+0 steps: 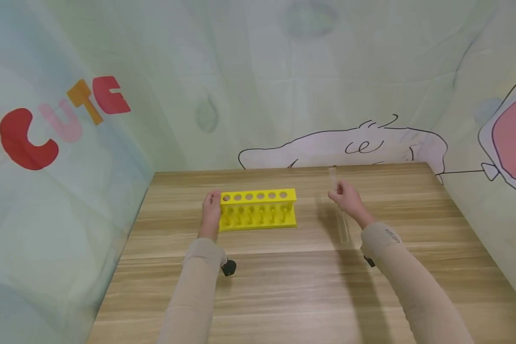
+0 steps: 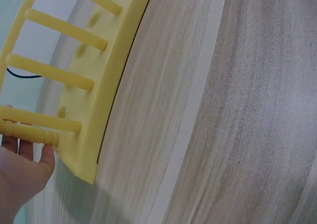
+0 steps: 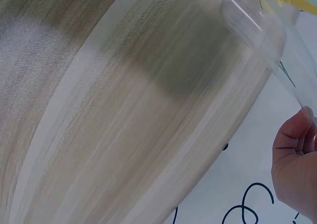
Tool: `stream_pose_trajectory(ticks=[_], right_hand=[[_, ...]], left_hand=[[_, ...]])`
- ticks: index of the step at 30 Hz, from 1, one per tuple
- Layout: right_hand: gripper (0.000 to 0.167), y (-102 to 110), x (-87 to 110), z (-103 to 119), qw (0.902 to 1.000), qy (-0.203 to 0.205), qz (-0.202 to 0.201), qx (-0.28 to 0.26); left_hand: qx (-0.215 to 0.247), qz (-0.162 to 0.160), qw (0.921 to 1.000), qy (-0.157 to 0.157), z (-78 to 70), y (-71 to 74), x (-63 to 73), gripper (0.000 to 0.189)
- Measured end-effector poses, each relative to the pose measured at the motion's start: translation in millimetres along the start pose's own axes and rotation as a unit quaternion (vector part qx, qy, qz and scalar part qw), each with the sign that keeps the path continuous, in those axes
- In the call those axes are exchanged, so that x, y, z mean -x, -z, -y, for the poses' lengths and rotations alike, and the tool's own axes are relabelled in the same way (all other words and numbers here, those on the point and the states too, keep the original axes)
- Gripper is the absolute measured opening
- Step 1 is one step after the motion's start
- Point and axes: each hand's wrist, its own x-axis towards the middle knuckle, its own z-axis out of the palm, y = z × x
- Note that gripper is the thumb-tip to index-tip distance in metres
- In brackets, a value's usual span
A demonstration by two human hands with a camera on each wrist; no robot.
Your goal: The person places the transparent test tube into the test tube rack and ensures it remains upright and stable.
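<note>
While our left hand (image 1: 211, 208) steadies one end of the yellow rack (image 1: 261, 215), our right hand (image 1: 348, 197) holds a clear tube (image 1: 342, 225) over the table (image 1: 284, 277). We see the rack standing upright toward the far side of the table, left of the tube and well apart from it. It is bright, plain yellow, with a row of six round holes along its top bar and a row of slim, upright pegs rising from its base. From the left wrist we see a ridged, turned post at its end. The tube is long, straight and see-through, with pale glints along its wall, and it slants with one end toward the far edge of the table and the other toward us.

Both our arms reach forward in beige sleeves (image 1: 413, 282), the left nearly straight ahead and the right angled inward from the lower right. Our left thumb and fingers are wrapped about the rack's end post, the thumb on the near side and the fingers behind. Our right hand pinches the tube between thumb and curled fingers, partway along its length, and its wrist is raised above the wood.
</note>
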Motion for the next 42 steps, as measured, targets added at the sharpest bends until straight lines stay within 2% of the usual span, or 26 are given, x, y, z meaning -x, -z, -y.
stream_pose_trajectory(ticks=[13,23,32,42], right_hand=[[0.016,2.3,-0.8,11.5,0.9996,0.019,-0.006,-0.02],[0.016,5.4,-1.3,18.5,0.9994,0.019,0.001,-0.027],[0.016,9.0,-3.1,23.6,0.9991,0.033,-0.003,-0.026],[0.015,10.1,-2.1,31.9,0.9981,0.053,-0.021,-0.024]], left_hand=[[-0.001,-0.002,1.0,0.005,0.5,1.5,-2.1,0.04],[0.0,-0.015,0.9996,-0.023,0.8,0.2,1.8,0.039],[-0.004,-0.007,1.0,-0.006,-1.7,0.2,0.4,0.039],[-0.005,0.0,1.0,-0.002,-1.0,0.7,0.6,0.039]])
